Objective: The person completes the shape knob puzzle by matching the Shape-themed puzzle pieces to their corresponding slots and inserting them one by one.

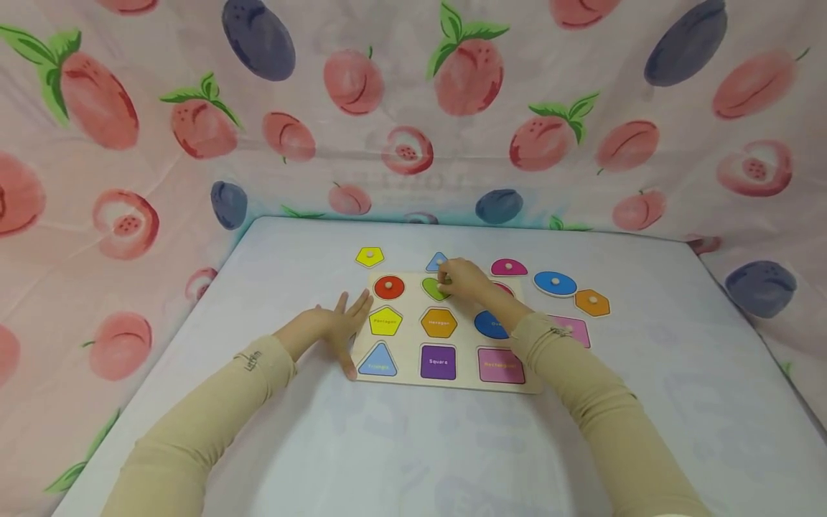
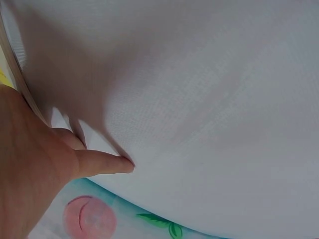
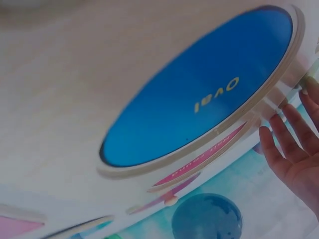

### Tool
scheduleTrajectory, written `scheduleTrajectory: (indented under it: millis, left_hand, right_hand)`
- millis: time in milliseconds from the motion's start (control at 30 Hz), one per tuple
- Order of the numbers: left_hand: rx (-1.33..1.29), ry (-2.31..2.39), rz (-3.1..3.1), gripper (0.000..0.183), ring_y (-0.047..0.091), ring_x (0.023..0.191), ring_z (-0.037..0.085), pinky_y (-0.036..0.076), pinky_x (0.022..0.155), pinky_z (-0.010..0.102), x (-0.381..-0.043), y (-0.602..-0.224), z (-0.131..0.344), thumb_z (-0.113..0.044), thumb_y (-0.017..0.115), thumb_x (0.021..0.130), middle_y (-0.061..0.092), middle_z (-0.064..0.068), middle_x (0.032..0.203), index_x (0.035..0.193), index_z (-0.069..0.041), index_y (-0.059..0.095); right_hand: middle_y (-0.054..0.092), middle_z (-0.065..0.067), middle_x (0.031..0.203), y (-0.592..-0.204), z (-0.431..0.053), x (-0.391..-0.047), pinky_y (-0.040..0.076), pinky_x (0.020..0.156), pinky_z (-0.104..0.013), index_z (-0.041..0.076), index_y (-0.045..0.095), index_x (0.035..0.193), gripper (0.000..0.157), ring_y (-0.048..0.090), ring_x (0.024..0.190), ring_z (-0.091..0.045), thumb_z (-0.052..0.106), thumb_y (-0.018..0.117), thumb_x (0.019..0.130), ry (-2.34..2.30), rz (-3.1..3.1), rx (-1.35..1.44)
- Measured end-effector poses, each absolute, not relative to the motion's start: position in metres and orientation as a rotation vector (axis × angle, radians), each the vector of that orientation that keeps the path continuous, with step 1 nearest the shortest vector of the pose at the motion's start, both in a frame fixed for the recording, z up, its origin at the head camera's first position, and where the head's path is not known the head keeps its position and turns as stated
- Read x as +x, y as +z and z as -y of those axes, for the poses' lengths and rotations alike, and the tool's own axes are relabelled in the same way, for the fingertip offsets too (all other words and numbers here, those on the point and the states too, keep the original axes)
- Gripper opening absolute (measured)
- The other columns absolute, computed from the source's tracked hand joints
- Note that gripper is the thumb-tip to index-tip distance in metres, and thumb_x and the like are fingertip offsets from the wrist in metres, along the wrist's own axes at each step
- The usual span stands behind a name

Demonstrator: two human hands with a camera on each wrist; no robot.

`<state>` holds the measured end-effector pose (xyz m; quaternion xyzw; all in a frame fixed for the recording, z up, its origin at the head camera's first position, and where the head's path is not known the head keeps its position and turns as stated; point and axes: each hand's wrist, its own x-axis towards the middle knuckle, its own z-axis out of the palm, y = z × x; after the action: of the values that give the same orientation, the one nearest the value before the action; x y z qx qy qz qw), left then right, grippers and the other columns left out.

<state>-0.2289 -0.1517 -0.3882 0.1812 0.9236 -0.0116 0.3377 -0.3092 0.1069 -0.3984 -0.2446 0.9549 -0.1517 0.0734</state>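
A wooden shape board (image 1: pixel 403 373) lies on the table, with a red round piece (image 1: pixel 390 288) and its knob in the top left recess. My left hand (image 1: pixel 336 330) rests along the board's left edge, fingers spread, thumb by the near corner; the left wrist view shows this hand (image 2: pixel 40 154) beside the edge. My right hand (image 1: pixel 464 278) reaches over the board's far side and pinches at a green rounded piece (image 1: pixel 433 289) in the top middle recess. The hand hides part of that piece. In the right wrist view, my right hand (image 3: pixel 301 154) is past the blue oval recess (image 3: pixel 199 99).
Knobbed pieces lie around the board: a yellow pentagon (image 1: pixel 370 257), a blue triangle (image 1: pixel 436 260), a magenta half round (image 1: pixel 509 268), a blue oval (image 1: pixel 555 283), an orange hexagon (image 1: pixel 592 303) and a pink rectangle (image 1: pixel 575 331). Fruit-patterned cloth (image 1: pixel 388 143) hangs behind the white table (image 1: pixel 400 452).
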Motion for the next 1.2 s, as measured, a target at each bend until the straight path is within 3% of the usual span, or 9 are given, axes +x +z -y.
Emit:
scheduleTrajectory:
  millis: [300, 533, 567, 733, 867, 1200]
  left_hand:
    - [0.498, 0.031, -2.399, 0.142, -0.019, 0.142, 0.044, 0.006, 0.100, 0.079, -0.233, -0.393, 0.158, -0.057, 0.082, 0.058, -0.027, 0.006, 0.156, 0.149, -0.013, -0.017]
    - [0.532, 0.153, -2.412, 0.134, -0.015, 0.143, 0.042, 0.008, 0.101, 0.077, -0.234, -0.389, 0.161, -0.052, 0.082, 0.062, -0.019, 0.006, 0.158, 0.151, -0.013, -0.009]
    - [0.536, 0.162, -2.415, 0.133, -0.014, 0.143, 0.042, 0.008, 0.101, 0.077, -0.233, -0.389, 0.161, -0.051, 0.082, 0.062, -0.018, 0.006, 0.159, 0.152, -0.013, -0.008]
    - [0.567, 0.186, -2.436, 0.128, -0.010, 0.144, 0.043, 0.009, 0.102, 0.077, -0.232, -0.390, 0.161, -0.046, 0.083, 0.064, -0.012, 0.008, 0.160, 0.152, -0.010, -0.001]
    - [0.605, 0.200, -2.453, 0.123, -0.006, 0.144, 0.044, 0.013, 0.108, 0.069, -0.235, -0.391, 0.162, -0.042, 0.084, 0.066, -0.007, 0.009, 0.160, 0.152, -0.009, 0.003]
    - [0.721, -0.238, -2.570, 0.129, 0.000, 0.146, 0.040, 0.004, 0.103, 0.076, -0.242, -0.388, 0.147, -0.056, 0.085, 0.053, 0.009, 0.021, 0.157, 0.148, 0.001, 0.018]
  right_hand:
    - [0.066, -0.012, 0.097, -0.393, -0.103, -0.313, 0.047, 0.090, -0.037, 0.003, 0.065, 0.085, 0.012, 0.053, 0.089, -0.024, 0.014, 0.066, 0.088, -0.443, -2.819, -0.712]
    - [0.058, -0.007, 0.083, -0.392, -0.101, -0.318, 0.046, 0.081, -0.033, 0.002, 0.065, 0.083, 0.013, 0.051, 0.083, -0.022, 0.014, 0.068, 0.087, -0.373, -2.804, -0.650]
    - [0.057, -0.004, 0.077, -0.394, -0.102, -0.320, 0.046, 0.077, -0.031, 0.005, 0.064, 0.076, 0.014, 0.051, 0.079, -0.020, 0.014, 0.069, 0.085, -0.382, -2.819, -0.667]
    - [0.058, -0.003, 0.076, -0.394, -0.102, -0.319, 0.047, 0.075, -0.030, 0.004, 0.065, 0.074, 0.014, 0.051, 0.076, -0.018, 0.012, 0.070, 0.083, -0.385, -2.827, -0.663]
    - [0.058, -0.006, 0.080, -0.391, -0.101, -0.314, 0.047, 0.079, -0.032, 0.000, 0.065, 0.079, 0.013, 0.051, 0.078, -0.020, 0.011, 0.069, 0.085, -0.410, -2.828, -0.617]
    - [0.061, -0.009, 0.085, -0.403, -0.097, -0.319, 0.048, 0.082, -0.033, 0.001, 0.065, 0.083, 0.012, 0.054, 0.083, -0.023, 0.012, 0.068, 0.087, -0.459, -2.841, -0.571]
